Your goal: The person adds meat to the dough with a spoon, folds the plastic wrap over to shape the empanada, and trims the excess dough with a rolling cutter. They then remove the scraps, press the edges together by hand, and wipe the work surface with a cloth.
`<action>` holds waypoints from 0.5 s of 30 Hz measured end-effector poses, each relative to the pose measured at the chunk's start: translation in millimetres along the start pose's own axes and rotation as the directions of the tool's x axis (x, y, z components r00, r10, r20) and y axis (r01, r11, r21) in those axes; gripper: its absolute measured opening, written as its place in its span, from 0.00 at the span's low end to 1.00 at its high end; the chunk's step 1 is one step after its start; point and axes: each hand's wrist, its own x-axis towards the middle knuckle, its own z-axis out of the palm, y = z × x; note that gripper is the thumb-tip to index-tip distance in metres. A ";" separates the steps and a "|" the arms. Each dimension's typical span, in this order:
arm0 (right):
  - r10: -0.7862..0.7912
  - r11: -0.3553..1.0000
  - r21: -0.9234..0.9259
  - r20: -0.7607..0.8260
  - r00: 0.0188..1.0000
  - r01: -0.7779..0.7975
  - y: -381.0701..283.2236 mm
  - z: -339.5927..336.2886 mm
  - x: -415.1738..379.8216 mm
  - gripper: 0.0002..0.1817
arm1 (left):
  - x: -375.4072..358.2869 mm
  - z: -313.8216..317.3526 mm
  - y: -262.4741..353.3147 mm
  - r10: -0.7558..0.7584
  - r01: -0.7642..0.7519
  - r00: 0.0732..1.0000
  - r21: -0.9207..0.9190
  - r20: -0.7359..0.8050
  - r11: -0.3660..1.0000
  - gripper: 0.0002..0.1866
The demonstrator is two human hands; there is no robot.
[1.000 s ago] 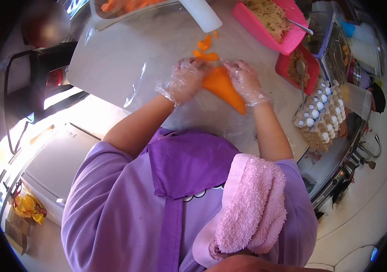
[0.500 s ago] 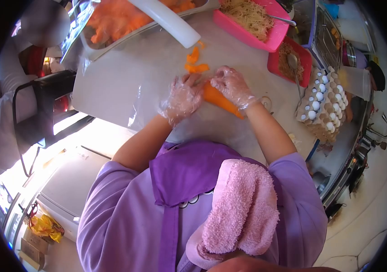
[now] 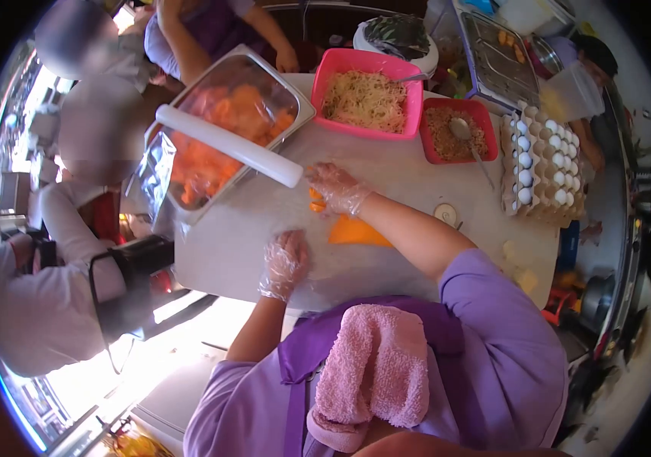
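My left hand (image 3: pixel 286 263), in a clear plastic glove, rests on the tabletop with its fingers curled in and nothing visible in them. My right hand (image 3: pixel 337 190), gloved too, reaches forward with fingers extended, beside the end of a white rolling pin (image 3: pixel 226 143). Small orange dough scraps (image 3: pixel 316 201) lie at its near side, partly covered by it. A flat, tapering orange dough sheet (image 3: pixel 357 231) lies between my hands, partly under my right forearm. The rolling pin lies across a metal tray (image 3: pixel 300 114) of orange dough (image 3: pixel 219 114) with plastic film over it.
Pink tubs of shredded food (image 3: pixel 363 99) and brown filling (image 3: pixel 447 133) with a spoon (image 3: pixel 461 129) stand at the back. Egg cartons (image 3: pixel 542 164) sit at the right edge, near a round lid (image 3: pixel 446 214). Other people are at the left and far side.
My hands have moved apart and off the dough sheet. The right has gone forward to the scraps and rolling pin; the left has drawn back. The view has tilted up.
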 end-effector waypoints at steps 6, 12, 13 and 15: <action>-0.054 0.980 0.195 0.028 0.998 0.048 9.7 17.8 -0.1 0.32 | -2.0 6.6 7.3 0.055 -0.048 0.996 0.092 -0.068 0.995 0.16; -0.161 0.986 -0.002 -0.287 0.945 0.167 5.5 32.3 1.1 0.23 | -0.7 7.7 4.6 0.045 -0.040 0.997 0.078 -0.065 0.996 0.15; -0.189 0.982 -0.009 -0.181 0.965 0.190 6.8 34.0 1.0 0.21 | -2.5 9.4 6.9 0.045 -0.040 0.997 0.067 -0.068 0.997 0.15; -0.129 0.988 0.083 -0.054 0.990 0.134 11.2 36.0 3.2 0.19 | -3.2 10.7 7.7 0.004 -0.002 0.999 0.054 -0.037 0.999 0.15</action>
